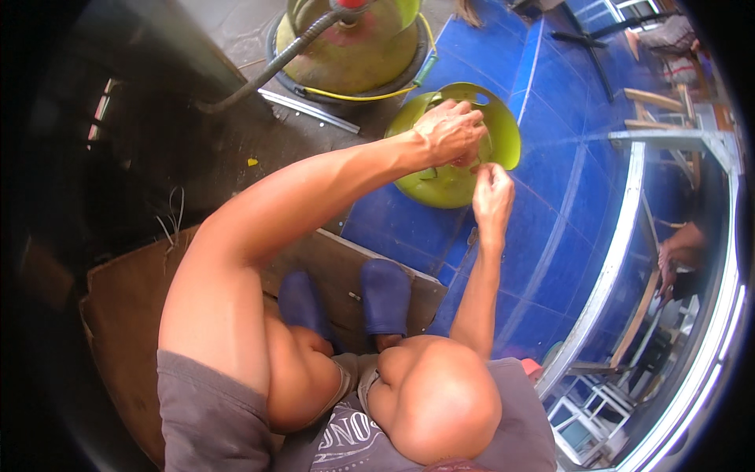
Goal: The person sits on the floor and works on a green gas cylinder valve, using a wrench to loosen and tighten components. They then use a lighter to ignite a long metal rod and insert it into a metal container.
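A lime-green plastic basin (440,193) with a cut-out grip in its rim sits on the blue tiles ahead of me. My left hand (450,132) is over the basin, knuckles up and fingers curled inward. Close by, at the basin's near right edge, my right hand (494,193) pinches with thumb and fingertips. The fingertips of both hands almost meet. Something small and thin seems to be between them, too small to name. A thin dark strand or mark (429,174) shows inside the basin, partly behind my left wrist.
Beyond the basin stands a yellow-green bucket (346,67) with a yellow handle and a grey hose (295,49). A metal strip (311,110) lies left of it. Blue clogs (385,297) are on my feet. At right, a metal frame (621,228) rises; other people sit beyond it.
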Tool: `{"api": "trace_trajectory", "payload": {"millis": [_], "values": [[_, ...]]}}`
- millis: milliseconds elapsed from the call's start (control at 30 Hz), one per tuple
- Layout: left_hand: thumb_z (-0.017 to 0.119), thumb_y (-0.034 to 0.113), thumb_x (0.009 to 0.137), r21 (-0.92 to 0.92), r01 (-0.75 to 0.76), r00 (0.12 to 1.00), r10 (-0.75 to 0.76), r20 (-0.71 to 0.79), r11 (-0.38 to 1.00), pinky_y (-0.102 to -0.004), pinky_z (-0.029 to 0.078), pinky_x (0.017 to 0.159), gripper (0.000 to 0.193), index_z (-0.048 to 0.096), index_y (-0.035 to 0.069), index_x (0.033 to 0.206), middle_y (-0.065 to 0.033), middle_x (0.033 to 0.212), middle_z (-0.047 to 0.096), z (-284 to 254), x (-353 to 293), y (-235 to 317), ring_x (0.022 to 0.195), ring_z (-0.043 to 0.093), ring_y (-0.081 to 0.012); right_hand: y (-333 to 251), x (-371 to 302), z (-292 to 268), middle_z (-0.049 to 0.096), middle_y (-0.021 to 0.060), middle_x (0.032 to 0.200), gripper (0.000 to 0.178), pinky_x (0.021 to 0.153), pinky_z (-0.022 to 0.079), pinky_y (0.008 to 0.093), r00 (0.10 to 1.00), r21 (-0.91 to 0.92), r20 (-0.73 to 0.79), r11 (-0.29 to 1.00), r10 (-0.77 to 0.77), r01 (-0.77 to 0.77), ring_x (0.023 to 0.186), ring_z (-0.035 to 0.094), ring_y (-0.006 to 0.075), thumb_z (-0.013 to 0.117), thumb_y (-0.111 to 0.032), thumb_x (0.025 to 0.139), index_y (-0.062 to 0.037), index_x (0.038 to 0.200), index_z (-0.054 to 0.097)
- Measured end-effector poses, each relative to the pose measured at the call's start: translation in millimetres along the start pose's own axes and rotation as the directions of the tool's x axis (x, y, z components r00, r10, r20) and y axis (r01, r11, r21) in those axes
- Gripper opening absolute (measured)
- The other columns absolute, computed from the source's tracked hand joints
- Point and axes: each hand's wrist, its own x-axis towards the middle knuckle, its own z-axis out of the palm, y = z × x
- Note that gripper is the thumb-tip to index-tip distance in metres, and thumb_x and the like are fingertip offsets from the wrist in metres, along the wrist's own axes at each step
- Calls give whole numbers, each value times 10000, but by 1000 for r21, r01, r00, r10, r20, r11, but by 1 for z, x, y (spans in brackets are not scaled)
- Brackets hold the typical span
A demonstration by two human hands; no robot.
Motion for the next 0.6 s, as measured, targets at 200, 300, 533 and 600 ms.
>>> {"api": "trace_trajectory", "payload": {"millis": [200,300,533,600], "values": [[637,145,787,-22,-165,871,157,465,986,-380,573,776,173,673,118,953,-79,943,626,7,27,-4,1007,619,-268,30,-28,13,694,228,815,279,683,497,385,990,158,69,979,120,-130,737,685,297,549,-199,936,33,944,703],[610,140,822,-30,-254,873,243,422,967,-377,589,785,256,638,36,1054,-103,982,640,-1,25,-12,997,638,-265,32,-33,18,691,240,829,281,696,503,397,985,191,102,969,140,-158,758,690,326,556,-204,936,36,953,700],[565,132,879,64,-523,743,418,522,850,-388,610,727,268,593,-33,1088,-141,954,653,-14,42,-15,969,670,-274,32,-31,23,682,253,834,280,700,505,419,974,347,188,919,125,-185,770,679,393,559,-212,948,42,933,675],[579,120,870,87,-530,681,362,637,844,-402,606,733,204,629,-3,1025,-147,908,683,-16,53,-12,922,691,-295,35,-28,23,684,241,828,284,703,504,419,964,344,211,911,163,-229,771,674,390,555,-225,962,28,941,681]]}}
